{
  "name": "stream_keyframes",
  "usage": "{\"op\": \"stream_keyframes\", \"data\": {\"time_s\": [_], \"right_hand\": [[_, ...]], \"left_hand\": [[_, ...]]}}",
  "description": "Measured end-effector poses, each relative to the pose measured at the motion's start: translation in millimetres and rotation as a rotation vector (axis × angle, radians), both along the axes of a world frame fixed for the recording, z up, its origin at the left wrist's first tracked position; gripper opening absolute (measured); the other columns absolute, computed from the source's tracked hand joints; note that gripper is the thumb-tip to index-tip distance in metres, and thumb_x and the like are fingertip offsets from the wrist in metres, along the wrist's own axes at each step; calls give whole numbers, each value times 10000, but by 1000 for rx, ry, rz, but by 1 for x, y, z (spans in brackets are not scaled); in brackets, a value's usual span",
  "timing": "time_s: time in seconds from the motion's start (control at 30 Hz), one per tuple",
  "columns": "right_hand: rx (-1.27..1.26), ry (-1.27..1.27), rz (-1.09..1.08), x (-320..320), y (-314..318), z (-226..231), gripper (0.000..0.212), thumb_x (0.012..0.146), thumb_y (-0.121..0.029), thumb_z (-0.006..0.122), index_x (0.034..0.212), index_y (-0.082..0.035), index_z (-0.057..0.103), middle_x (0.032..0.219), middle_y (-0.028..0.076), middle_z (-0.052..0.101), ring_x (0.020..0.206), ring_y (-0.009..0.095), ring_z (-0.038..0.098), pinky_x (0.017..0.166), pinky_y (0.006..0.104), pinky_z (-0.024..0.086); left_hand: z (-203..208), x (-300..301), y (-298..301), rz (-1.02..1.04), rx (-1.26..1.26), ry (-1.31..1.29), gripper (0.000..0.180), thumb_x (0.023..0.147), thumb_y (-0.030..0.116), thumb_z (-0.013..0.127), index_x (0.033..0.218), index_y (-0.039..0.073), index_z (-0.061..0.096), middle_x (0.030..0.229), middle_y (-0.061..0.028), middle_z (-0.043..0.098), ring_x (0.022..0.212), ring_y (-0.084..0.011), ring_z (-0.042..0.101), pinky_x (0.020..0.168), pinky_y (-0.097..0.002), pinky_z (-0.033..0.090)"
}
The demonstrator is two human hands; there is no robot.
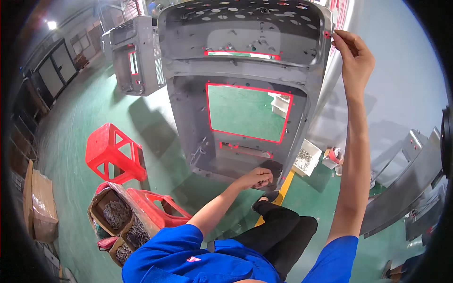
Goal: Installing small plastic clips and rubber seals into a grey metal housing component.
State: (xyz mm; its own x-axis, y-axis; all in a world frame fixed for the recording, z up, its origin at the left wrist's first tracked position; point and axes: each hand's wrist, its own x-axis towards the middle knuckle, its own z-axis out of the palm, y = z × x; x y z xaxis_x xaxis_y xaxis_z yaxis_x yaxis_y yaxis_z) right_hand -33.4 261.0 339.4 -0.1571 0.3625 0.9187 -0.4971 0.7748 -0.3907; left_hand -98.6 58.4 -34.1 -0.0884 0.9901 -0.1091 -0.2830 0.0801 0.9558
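A large grey molded housing [186,101] stands upright in front of me, its inner side toward me. Red edging [250,87] lines its rectangular opening, and more red marks its slots. My right hand [357,59] is raised at the housing's upper right edge, thumb and fingertips pinched beside a small red spot [327,35]; whatever is between them is too small to name. Low in front of the housing's bottom edge, my left hand [255,178] is closed with curled fingers. A small dark bit shows at its fingers, but I cannot make out what it is.
Red plastic stools [111,153] stand at the left. Open boxes [108,200] of small metal parts sit beside the nearer stool. A white bin [306,158] of small parts is right of the housing. Grey panels [406,198] lean at the right; another housing [137,56] stands behind left.
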Motion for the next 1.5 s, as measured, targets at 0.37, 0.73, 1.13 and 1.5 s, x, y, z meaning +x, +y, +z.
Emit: {"op": "stream_keyframes", "data": {"time_s": [0.37,0.73,1.13,1.5], "right_hand": [[534,-244,-572,-3,-13,12,113,815,-79,645,924,-49,645,851,82,650,690,186,624,644,288,474],[547,-272,-510,-44,-12,10,152,859,-106,620,994,-44,651,876,51,670,746,137,620,699,261,475],[663,-504,-672,-98,12,30,261,917,-297,538,1076,-99,598,948,84,666,870,258,640,749,350,471],[230,-790,-33,-37,-107,-184,208,783,-48,672,988,-62,639,840,31,657,695,114,613,576,244,464]], "left_hand": [[14,-1,-12,5,36,80,228,922,228,515,804,39,563,532,42,403,444,-26,326,394,-206,234],[9,-24,-25,51,-53,123,223,891,247,532,782,61,588,555,50,446,475,-39,363,426,-224,260],[1,-48,-44,93,75,157,232,900,254,518,789,59,578,570,54,458,497,-39,380,444,-222,285],[-16,-83,-32,415,60,143,240,898,247,539,801,40,611,528,33,466,423,-54,376,380,-238,280]]}}
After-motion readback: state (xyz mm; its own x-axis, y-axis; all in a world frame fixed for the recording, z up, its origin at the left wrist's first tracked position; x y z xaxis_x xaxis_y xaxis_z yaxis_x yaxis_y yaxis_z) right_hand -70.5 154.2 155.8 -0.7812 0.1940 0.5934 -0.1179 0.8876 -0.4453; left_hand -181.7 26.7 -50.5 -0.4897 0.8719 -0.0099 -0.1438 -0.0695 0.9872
